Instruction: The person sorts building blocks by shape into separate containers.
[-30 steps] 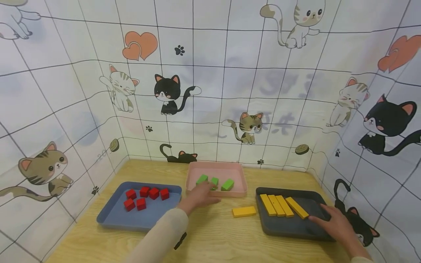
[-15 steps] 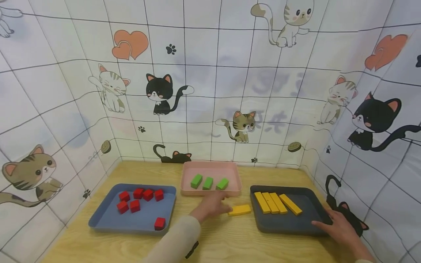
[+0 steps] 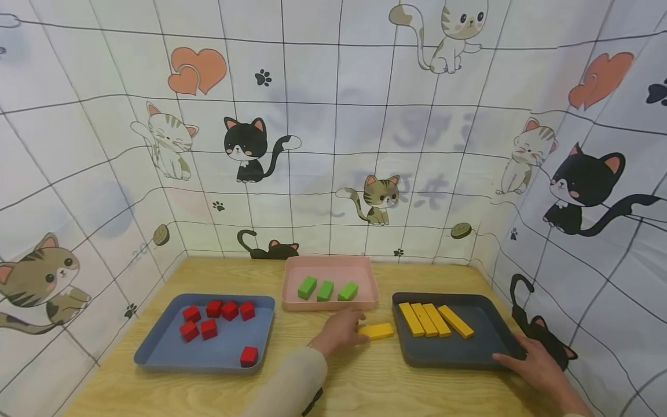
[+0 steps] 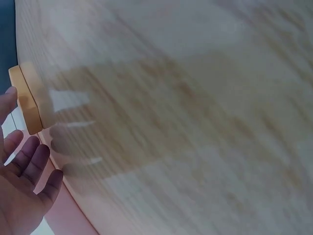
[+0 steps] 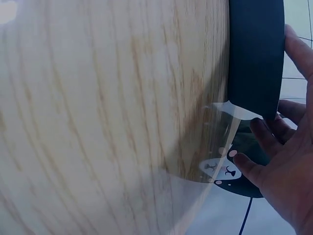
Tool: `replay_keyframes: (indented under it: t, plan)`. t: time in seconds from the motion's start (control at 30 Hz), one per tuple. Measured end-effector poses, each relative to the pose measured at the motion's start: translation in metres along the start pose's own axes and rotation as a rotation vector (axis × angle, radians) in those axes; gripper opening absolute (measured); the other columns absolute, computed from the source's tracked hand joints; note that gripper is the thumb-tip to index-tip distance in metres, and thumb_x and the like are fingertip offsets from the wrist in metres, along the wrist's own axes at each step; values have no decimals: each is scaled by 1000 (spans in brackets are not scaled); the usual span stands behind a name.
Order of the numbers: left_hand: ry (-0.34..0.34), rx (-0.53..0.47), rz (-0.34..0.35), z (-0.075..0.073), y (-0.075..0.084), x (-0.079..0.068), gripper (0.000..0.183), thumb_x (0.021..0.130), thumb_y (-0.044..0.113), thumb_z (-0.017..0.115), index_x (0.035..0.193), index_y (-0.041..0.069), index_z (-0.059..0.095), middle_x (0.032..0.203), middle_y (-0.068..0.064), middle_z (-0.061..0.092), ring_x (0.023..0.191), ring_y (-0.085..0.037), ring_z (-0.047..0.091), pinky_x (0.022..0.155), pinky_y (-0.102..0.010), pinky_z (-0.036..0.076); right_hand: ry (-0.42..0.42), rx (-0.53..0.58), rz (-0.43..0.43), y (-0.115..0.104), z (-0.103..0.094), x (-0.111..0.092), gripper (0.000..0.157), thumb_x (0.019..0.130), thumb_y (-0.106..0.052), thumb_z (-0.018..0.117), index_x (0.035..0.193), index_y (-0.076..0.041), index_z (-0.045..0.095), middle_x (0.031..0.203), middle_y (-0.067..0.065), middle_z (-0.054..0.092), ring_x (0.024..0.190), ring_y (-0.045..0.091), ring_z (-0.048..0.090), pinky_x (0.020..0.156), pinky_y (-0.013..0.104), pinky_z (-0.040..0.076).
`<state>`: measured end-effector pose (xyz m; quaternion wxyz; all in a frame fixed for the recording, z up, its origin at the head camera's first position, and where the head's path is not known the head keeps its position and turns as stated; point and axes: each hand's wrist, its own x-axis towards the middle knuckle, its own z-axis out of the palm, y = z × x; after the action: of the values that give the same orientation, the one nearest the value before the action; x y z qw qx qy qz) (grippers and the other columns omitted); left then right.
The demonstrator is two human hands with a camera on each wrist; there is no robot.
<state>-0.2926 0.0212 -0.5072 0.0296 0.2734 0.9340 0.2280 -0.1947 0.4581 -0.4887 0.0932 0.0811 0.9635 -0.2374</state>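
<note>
My left hand reaches low over the table, fingers at the left end of a loose yellow block. In the left wrist view its thumb lies beside that block and the other fingers are spread; whether they touch it I cannot tell. At the right edge of the dark grey tray is my right hand, thumb over the rim. The right wrist view has its loosely bent fingers against the tray's outer corner. Several yellow blocks lie inside, one slanted apart from the others.
A pink tray with three green blocks stands at the back. On the left, a blue tray holds several red cubes. A patterned cloth wall borders the wooden table.
My left hand has come from the pink tray toward the loose yellow block, uncovering the green blocks and a red cube. The right hand has drawn back slightly from the slanted block. The view has shifted.
</note>
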Motion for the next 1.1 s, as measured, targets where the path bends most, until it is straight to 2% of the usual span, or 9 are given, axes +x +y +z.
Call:
replay_keyframes:
  t: [0.2,0.3,0.43,0.53,0.73,1.1]
  plan:
    - [-18,-27,-43,0,3,0,43,82,31,81,117,9,69,106,0,63,84,-10,55,83,-32,50,-16,22,1,2,1,1,109,90,-61,60,144,23,15,137,53,15,124,68,25,92,73,34]
    - [-14,-27,-31,-1,4,-1,39,82,28,81,113,8,72,97,1,61,81,-10,54,79,-31,49,-28,36,4,2,1,1,110,89,-61,60,145,22,14,139,53,13,125,69,22,93,74,32]
    - [-1,8,2,-3,6,-3,35,81,27,80,109,7,73,94,2,62,82,-10,55,78,-30,49,-37,44,20,2,1,1,112,88,-62,62,145,21,13,139,52,12,125,70,20,93,76,30]
    - [-2,20,2,-2,5,-3,34,82,27,80,108,8,74,93,3,62,82,-10,56,79,-30,49,-39,36,23,1,1,0,112,88,-62,62,145,22,13,138,52,13,125,70,20,93,76,29]
    - [-13,-9,-37,0,0,-2,29,82,25,81,104,9,73,91,5,62,81,-10,54,80,-31,49,-39,13,11,0,1,-1,109,89,-60,61,144,23,15,137,53,16,125,69,23,93,77,29]
    - [37,-107,-30,-12,-6,-3,21,77,22,82,90,11,71,87,6,60,75,-10,49,72,-26,46,-55,16,28,-2,0,-2,111,89,-62,61,144,21,15,138,53,15,125,71,19,93,80,23]
